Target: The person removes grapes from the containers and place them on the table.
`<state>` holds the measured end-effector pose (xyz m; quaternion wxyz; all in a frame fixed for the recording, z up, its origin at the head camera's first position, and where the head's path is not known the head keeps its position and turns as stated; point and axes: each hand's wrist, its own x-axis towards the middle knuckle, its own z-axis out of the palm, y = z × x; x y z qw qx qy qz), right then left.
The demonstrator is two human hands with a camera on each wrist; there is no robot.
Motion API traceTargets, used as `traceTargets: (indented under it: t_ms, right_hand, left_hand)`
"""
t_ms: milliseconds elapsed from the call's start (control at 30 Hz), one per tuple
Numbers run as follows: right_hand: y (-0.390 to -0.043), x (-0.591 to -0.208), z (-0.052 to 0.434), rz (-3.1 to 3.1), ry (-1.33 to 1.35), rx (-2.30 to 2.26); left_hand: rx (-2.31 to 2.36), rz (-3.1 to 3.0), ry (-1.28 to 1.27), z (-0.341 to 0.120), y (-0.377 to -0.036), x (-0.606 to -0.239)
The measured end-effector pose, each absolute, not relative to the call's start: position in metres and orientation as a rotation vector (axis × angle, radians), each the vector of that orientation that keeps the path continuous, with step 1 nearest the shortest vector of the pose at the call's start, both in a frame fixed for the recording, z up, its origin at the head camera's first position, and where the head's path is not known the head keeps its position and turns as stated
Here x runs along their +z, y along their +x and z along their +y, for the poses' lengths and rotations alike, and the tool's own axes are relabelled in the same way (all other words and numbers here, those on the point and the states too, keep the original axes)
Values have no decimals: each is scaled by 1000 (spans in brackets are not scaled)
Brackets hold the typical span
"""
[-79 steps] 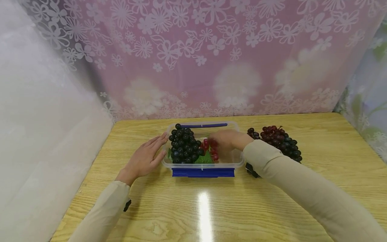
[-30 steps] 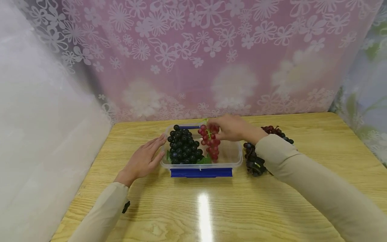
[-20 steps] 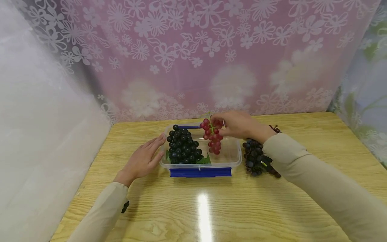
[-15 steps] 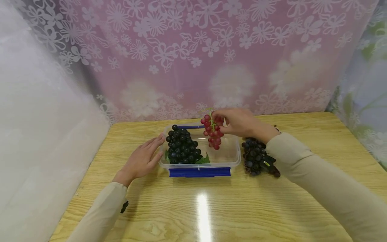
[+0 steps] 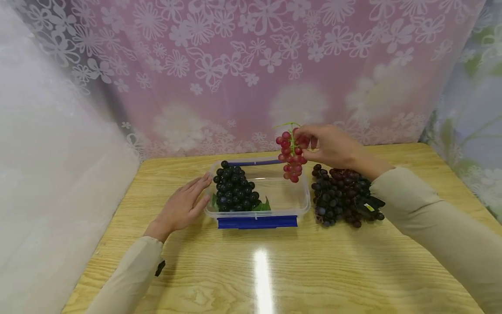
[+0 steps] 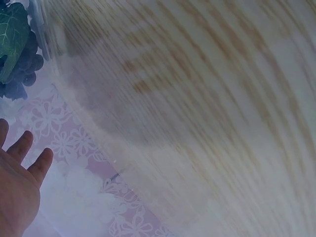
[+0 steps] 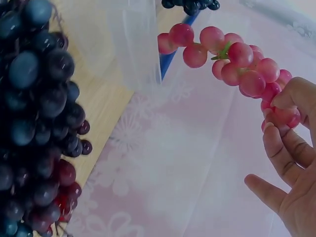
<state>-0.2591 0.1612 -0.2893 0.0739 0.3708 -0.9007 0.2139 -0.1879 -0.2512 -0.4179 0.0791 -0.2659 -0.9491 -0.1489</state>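
Between fingers [image 5: 310, 140] — round, glossy red grapes [image 5: 292, 158]

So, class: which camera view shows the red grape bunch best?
The head view: the whole red grape bunch hangs from the right hand beside the clear box. The right wrist view shows it close but partly hidden by fingers. The left wrist view misses it.

Dark grape pile [image 5: 345, 196] on wooden table [image 5: 313, 270]; floral curtain [image 5: 251, 74] behind.
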Motion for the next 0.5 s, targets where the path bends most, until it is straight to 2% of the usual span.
traceTargets:
  t_ms: [500]
  right_hand:
    - [-251,-287,241,-2596,952,675]
  left_hand:
    - [-439,-2845,-808,-253,-191,-420]
